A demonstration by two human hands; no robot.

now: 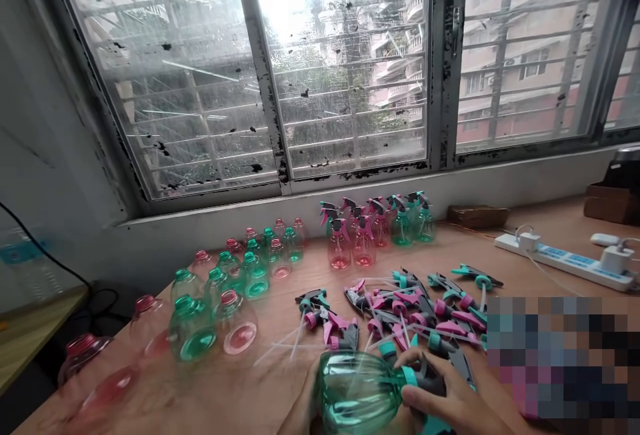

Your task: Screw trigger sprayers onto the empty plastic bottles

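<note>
A clear green bottle (355,388) lies tilted on its side in front of me, its neck pointing right. My left hand (303,398) is closed around its base end, with most fingers hidden behind the bottle. At the neck, my right hand (445,388) grips a spray head (427,380) with a teal collar and dark grey body. The collar sits against the bottle's mouth; whether it is threaded on cannot be seen. A thin tube shows faintly inside the bottle. Just beyond my hands lies a pile of loose pink, teal and grey spray heads (400,308) with thin tubes.
Several open green and pink bottles (237,328) stand to the left. Bottles fitted with spray heads (364,242) stand by the window wall. A white power strip (565,262), a brown block (477,216) and a box (610,202) are at right. A pixelated patch hides the lower right.
</note>
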